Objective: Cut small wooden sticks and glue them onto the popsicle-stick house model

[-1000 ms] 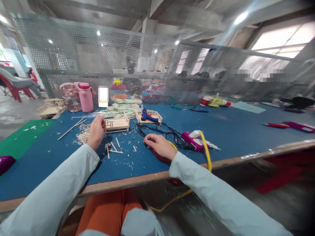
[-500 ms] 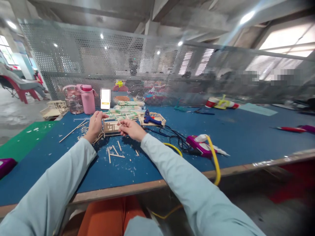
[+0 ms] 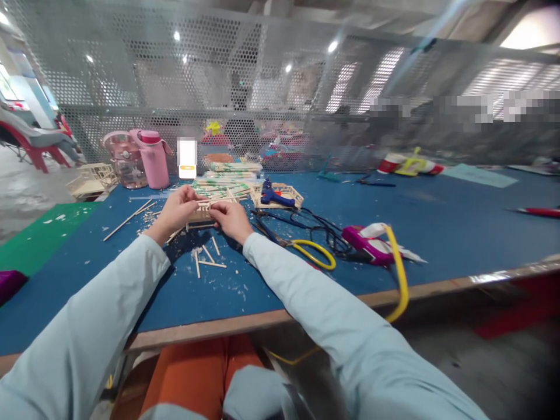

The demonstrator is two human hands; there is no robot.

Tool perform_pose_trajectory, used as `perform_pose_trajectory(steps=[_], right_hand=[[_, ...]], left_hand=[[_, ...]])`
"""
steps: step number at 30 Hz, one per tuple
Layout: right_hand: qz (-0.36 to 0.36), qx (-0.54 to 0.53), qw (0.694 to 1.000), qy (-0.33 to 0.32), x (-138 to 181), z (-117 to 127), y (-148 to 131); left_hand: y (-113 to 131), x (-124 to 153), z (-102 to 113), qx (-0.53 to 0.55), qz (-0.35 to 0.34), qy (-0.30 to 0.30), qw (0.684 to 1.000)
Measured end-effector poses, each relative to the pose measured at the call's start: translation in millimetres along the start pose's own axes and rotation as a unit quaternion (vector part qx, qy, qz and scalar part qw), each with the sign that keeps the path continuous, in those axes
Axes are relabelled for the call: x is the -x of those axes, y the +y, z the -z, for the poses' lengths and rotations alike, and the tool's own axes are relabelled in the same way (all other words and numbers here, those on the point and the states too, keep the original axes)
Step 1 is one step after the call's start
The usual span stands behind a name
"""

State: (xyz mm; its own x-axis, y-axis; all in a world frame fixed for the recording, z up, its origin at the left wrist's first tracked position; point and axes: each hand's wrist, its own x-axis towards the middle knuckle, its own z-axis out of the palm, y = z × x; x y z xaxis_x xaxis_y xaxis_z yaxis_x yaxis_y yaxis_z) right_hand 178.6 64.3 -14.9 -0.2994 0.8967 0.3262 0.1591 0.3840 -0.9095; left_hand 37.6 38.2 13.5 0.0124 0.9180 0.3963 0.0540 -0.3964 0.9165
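A small model built of thin wooden sticks (image 3: 200,215) is held just above the blue table, partly hidden by my fingers. My left hand (image 3: 175,211) is closed on its left side, fingers bent over the upper edge. From the right, my right hand (image 3: 233,219) pinches the model's upper right part with thumb and forefinger; whether a separate small stick is between them cannot be made out. Several short cut sticks (image 3: 212,265) lie on the table in front of the hands, among pale scraps.
Behind the hands lie stick bundles (image 3: 231,175) and a blue glue gun (image 3: 276,197) on a wooden stick frame (image 3: 299,200). Yellow-handled scissors (image 3: 313,242), black cables and a purple device with a yellow cord (image 3: 370,244) are at right. A pink bottle (image 3: 154,163) stands back left.
My right hand has come closer to my left, its fingers now against the model's upper edge. The model has tipped, showing less of its front. The camera view has dipped slightly, showing the scissors.
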Motion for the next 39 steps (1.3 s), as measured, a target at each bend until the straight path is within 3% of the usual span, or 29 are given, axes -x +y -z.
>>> perform_pose_trajectory(steps=[12, 25, 39], right_hand=[[0.051, 0.084, 0.995, -0.008, 0.9, 0.7, -3.0], [0.066, 0.133, 0.989, -0.005, -2.2, 0.3, -2.0], [0.068, 0.136, 0.988, 0.017, -1.5, 0.4, 1.4]], left_hand=[[4.4, -0.3, 0.0, -0.027, -0.019, 0.006, 0.999], [0.1, -9.0, 3.3, -0.215, -0.053, -0.007, 0.975], [0.2, -5.7, 1.4, -0.234, -0.089, 0.020, 0.968]])
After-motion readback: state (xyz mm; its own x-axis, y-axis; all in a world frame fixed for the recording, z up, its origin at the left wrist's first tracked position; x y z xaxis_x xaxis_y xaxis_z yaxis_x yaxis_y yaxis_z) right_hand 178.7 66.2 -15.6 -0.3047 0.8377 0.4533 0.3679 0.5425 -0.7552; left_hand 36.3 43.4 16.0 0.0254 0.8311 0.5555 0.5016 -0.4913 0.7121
